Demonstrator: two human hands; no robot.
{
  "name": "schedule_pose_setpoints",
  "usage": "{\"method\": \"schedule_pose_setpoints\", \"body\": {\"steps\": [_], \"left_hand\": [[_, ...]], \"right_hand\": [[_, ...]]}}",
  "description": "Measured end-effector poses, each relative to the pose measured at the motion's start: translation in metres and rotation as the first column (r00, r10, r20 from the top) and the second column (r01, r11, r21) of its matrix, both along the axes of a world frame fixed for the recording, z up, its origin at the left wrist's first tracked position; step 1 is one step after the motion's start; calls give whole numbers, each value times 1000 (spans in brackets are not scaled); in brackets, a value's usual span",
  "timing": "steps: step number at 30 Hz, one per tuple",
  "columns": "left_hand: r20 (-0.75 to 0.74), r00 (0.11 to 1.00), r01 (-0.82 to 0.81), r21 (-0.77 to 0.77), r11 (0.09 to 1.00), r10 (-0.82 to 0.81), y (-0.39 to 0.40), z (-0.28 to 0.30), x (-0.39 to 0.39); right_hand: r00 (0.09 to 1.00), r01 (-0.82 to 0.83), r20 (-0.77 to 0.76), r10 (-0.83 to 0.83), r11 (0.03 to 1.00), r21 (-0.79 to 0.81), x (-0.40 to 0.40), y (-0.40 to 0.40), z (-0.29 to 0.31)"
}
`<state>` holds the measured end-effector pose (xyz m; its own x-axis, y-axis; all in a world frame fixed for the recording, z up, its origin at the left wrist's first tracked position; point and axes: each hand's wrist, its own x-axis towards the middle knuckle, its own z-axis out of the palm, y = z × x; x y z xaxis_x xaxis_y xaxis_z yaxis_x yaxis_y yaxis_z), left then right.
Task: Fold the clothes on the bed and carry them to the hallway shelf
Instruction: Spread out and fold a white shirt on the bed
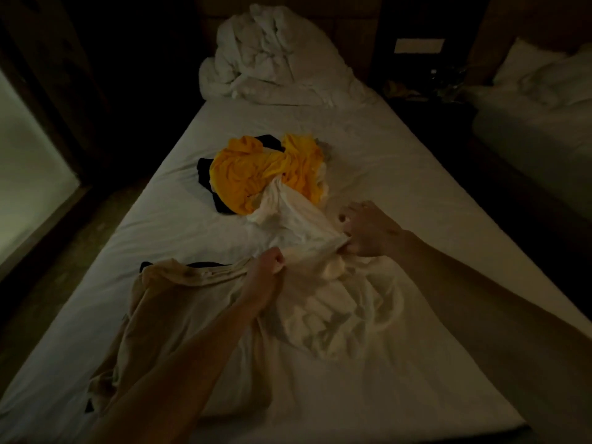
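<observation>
A white garment (298, 219) lies stretched across the middle of the bed (416, 187), its far end still caught under a heap of yellow clothing (272, 171) and dark clothing (205, 174), while its near end is pulled toward the person. The left hand (269, 267) is clenched in a fist around bunched fabric; the right hand (368, 229) pinches the garment's edge between thumb and fingers. A beige shirt (166, 302) sprawls unfolded beside the left forearm. Nothing looks folded yet. Pulling harder could drag the yellow heap along or scatter it, since the white piece is pinned beneath it; dim light may also hide seams and twists. A crumpled white duvet (272, 59) sits at the head of the bed, well clear, and a second bed (538, 107) stands to the right.
</observation>
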<state>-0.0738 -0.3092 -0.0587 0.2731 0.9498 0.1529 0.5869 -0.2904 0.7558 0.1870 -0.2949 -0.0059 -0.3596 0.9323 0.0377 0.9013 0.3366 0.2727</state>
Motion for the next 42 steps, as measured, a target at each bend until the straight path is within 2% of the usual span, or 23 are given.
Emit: {"method": "schedule_pose_setpoints", "body": {"steps": [3,5,7,10,13,15,17,19,21,24,27,31,33,37,42], "left_hand": [[102,995,10,12,1000,-11,7,17,7],[204,978,39,-21,999,-33,10,28,12],[201,979,27,-17,999,-23,14,40,17],[62,998,2,126,992,-10,20,63,25],[133,991,-1,186,983,-24,22,82,30],[158,987,3,222,975,-39,23,91,29],[141,989,9,248,969,-45,23,97,23],[95,994,32,271,962,-60,24,102,14],[10,996,86,269,959,-92,26,104,4],[-135,986,123,235,964,-93,31,110,-4],[-193,975,156,241,958,-110,28,123,-7],[-101,989,136,277,951,-112,23,140,-5],[-41,997,81,307,948,-72,23,149,-4],[-13,998,-47,361,931,55,18,175,-1],[70,997,-59,436,898,31,4,209,2]], "right_hand": [[957,132,-241,-159,983,-127,16,-20,16],[871,220,-393,-293,950,-219,26,-32,23],[775,261,-509,-373,924,-280,35,-43,29],[646,281,-612,-457,887,-366,47,-58,40],[538,235,-646,-542,832,-502,45,-72,47],[427,193,-686,-589,801,-567,42,-79,46],[303,175,-752,-585,810,-560,38,-85,46],[255,216,-817,-517,854,-473,39,-86,49],[275,262,-865,-420,898,-352,42,-85,58],[351,280,-891,-288,940,-193,47,-84,78],[408,264,-869,-281,947,-182,52,-86,97],[441,237,-862,-250,959,-157,54,-95,119],[453,292,-855,-252,948,-125,57,-99,128],[508,387,-832,-221,922,-9,67,-109,147],[552,402,-816,-170,912,82,72,-117,169]]}}
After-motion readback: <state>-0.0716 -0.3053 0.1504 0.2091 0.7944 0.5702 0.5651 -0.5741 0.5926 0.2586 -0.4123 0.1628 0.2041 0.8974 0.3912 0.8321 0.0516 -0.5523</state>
